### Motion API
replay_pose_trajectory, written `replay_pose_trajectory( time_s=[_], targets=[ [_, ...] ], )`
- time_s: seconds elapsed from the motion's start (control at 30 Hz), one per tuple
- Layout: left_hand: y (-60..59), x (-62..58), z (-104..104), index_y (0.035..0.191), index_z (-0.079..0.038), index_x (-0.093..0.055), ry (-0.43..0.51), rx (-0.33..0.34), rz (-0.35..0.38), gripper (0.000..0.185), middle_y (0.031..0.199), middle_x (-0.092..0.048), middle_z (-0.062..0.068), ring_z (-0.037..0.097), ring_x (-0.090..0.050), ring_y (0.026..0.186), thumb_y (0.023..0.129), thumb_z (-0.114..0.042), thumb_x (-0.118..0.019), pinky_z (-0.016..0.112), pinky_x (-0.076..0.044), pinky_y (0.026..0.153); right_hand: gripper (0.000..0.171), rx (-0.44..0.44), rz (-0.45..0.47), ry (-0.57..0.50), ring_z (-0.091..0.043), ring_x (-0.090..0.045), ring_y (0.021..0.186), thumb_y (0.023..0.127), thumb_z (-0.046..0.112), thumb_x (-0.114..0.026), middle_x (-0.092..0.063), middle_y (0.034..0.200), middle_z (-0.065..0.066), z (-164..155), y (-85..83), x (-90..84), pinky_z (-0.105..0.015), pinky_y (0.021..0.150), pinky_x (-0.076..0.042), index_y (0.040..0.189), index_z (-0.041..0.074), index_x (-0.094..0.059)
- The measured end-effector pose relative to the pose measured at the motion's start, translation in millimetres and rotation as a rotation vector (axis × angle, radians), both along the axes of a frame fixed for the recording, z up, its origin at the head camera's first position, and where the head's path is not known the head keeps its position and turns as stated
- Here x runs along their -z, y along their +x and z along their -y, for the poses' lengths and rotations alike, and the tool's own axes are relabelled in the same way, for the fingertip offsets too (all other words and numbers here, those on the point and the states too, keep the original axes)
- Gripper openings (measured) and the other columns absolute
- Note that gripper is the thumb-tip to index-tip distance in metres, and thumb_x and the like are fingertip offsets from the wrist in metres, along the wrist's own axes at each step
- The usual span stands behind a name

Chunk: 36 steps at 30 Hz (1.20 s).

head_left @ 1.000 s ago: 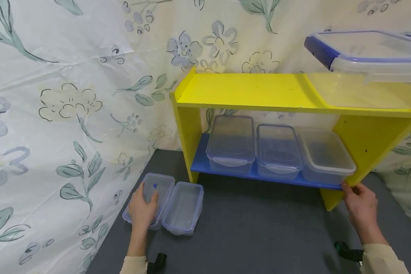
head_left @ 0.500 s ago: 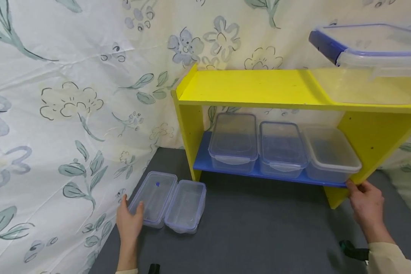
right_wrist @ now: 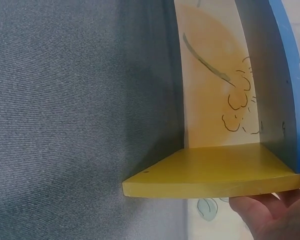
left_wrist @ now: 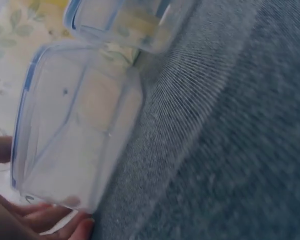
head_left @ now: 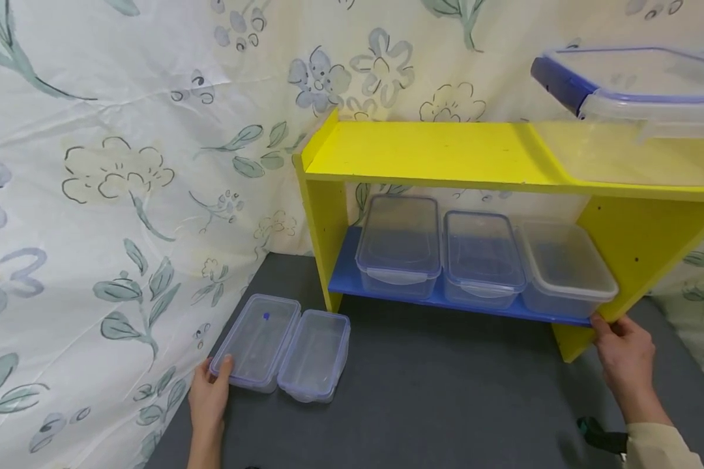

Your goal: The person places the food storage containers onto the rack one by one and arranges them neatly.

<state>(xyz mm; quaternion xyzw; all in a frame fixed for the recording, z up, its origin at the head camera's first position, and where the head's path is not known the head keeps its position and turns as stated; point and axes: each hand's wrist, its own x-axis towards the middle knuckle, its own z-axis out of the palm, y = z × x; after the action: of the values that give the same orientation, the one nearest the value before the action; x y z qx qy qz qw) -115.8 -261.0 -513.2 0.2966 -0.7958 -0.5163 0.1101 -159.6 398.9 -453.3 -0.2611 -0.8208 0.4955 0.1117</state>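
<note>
While three boxes (head_left: 481, 257) already sit on the blue shelf (head_left: 352, 281), my left hand (head_left: 208, 398) grips the lidded box (head_left: 257, 342) on the floor; my right hand (head_left: 624, 357) holds the shelf's corner. Two remain down.

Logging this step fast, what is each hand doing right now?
Left hand: grips the near end of the lidded clear container.
Right hand: touches the yellow shelf; grip unclear.

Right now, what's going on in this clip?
A person kneels before a yellow shelf unit. The left hand grips the near end of a lidded clear container on the grey floor, beside an open container. The right hand holds the shelf's lower right corner. Three containers sit on the blue shelf.
</note>
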Motion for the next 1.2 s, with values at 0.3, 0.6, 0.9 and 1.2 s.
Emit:
replay_pose_trajectory(
  time_s=[0.3, 0.6, 0.9, 1.2],
  targets=[
    [4.4, 4.5, 8.8, 0.139, -0.002, -0.051, 0.142, -0.038, 0.010, 0.072, 0.136, -0.054, 0.022, 0.000, -0.056, 0.093, 0.090, -0.053, -0.061, 0.019, -0.047, 0.078, 0.060, 0.029, -0.015, -0.026, 0.010, -0.050, 0.075, 0.097, 0.040, -0.054, -0.053, 0.088, 0.026, 1.1, 0.2, 1.8, -0.008, 0.056, -0.047, 0.142, 0.002, -0.047],
    [7.3, -4.1, 10.4, 0.148, -0.005, -0.036, 0.508, 0.000, -0.144, 0.071, 0.090, -0.061, -0.030, -0.008, -0.063, 0.084, 0.092, -0.037, -0.066, 0.022, -0.056, 0.068, 0.060, 0.046, 0.015, -0.033, 0.004, -0.052, 0.088, 0.097, 0.043, -0.052, -0.059, 0.123, 0.005, 0.3, 2.2, 2.9, -0.006, 0.056, -0.045, 0.146, 0.010, -0.043],
    [10.6, -0.4, 24.0, 0.144, -0.021, -0.042, 0.710, 0.208, -0.184, 0.046, 0.105, -0.064, -0.023, 0.003, -0.066, 0.094, 0.102, -0.037, -0.047, 0.033, -0.056, 0.077, 0.061, 0.052, -0.026, -0.133, 0.009, -0.049, 0.082, 0.095, 0.041, -0.057, -0.058, 0.109, 0.018, 0.0, 5.5, 4.5, -0.006, 0.055, -0.046, 0.146, 0.011, -0.043],
    [13.7, 7.2, 30.9, 0.157, -0.016, 0.000, 0.677, 0.371, -0.218, 0.065, 0.119, -0.050, -0.029, -0.001, -0.061, 0.104, 0.106, -0.035, -0.036, 0.031, -0.054, 0.080, 0.064, 0.066, -0.131, -0.344, 0.008, -0.052, 0.079, 0.088, 0.037, -0.068, -0.056, 0.092, 0.024, 0.9, 6.4, 7.0, -0.007, 0.054, -0.047, 0.144, 0.012, -0.048]
  ],
)
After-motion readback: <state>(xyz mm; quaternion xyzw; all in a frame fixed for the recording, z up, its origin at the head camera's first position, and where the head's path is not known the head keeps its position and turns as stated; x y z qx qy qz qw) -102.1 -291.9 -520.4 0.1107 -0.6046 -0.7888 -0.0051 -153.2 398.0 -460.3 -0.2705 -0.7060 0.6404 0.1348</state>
